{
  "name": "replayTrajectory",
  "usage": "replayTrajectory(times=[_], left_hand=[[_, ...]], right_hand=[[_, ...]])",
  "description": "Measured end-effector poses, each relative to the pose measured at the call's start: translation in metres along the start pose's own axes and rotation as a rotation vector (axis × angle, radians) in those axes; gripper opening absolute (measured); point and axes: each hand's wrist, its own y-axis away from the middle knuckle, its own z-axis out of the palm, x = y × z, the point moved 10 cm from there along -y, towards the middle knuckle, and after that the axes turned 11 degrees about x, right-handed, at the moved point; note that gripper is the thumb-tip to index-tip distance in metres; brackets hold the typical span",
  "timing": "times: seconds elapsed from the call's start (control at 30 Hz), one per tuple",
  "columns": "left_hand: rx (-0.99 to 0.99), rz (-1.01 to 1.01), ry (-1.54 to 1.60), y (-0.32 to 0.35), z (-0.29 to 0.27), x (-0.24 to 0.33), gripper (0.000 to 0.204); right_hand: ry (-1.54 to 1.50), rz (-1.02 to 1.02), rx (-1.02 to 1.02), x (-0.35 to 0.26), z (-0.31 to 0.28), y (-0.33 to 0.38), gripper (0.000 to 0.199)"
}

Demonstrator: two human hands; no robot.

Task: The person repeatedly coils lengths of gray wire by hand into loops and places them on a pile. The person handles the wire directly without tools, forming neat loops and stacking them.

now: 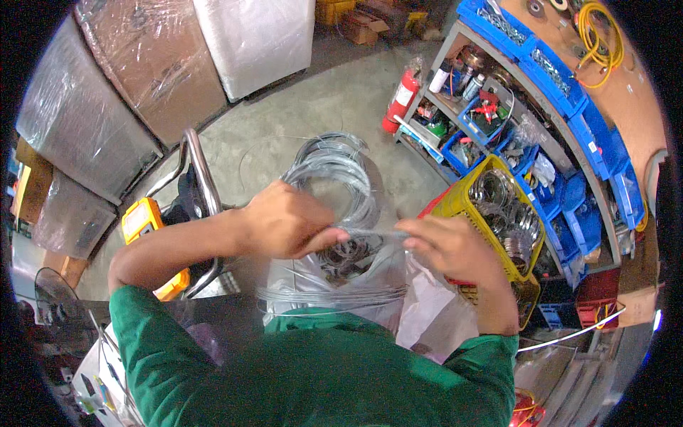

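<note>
A thin grey strand, likely wire point(371, 233), stretches between my two hands and is smeared by motion. My left hand point(288, 220) is closed around one end of it. The other end is pinched in the fingers of my right hand point(442, 240). Beyond my left hand, a large coil of grey wire point(364, 181) rests low in front of me. Below the strand is an open whitish plastic sack point(295, 274) with dark metal pieces point(348, 257) inside. Another coil of thin wire point(334, 297) lies against my front, across the sack.
On the right stands a yellow crate point(469, 208) of metal rings, beside a shelf with blue bins point(583, 135). A red fire extinguisher point(403, 98) stands ahead. Wrapped boxes point(146, 60) line the left, near a metal tube frame point(203, 174) and a yellow device point(142, 219).
</note>
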Motion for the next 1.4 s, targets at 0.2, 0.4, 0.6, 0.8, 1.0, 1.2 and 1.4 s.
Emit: replayTrajectory(times=[0.2,0.4,0.6,0.8,1.0,1.2,1.4], left_hand=[[0.114,-0.78,0.721,0.042,-0.003,-0.044,0.053],[0.645,-0.848,1.638,0.063,-0.031,-0.049,0.055],[0.9,-0.649,2.16,0.043,0.012,-0.04,0.051],[0.812,-0.92,2.275,0.03,0.112,-0.025,0.053],[0.727,-0.944,2.329,0.035,0.114,-0.019,0.053],[0.782,-1.082,2.229,0.046,0.131,-0.035,0.051],[0.802,-1.198,1.979,0.054,0.144,-0.062,0.054]], right_hand=[[0.157,0.192,0.275,0.099,-0.051,0.03,0.026],[-0.088,0.261,0.463,0.16,-0.012,0.077,0.016],[-0.855,0.887,0.618,0.19,0.06,0.079,0.034],[-1.748,0.796,1.242,0.208,0.069,0.023,0.037],[-1.808,1.042,1.365,0.23,0.125,0.035,0.037],[-1.974,1.048,1.107,0.227,0.151,0.034,0.035],[-2.046,1.035,0.758,0.168,0.18,0.026,0.029]])
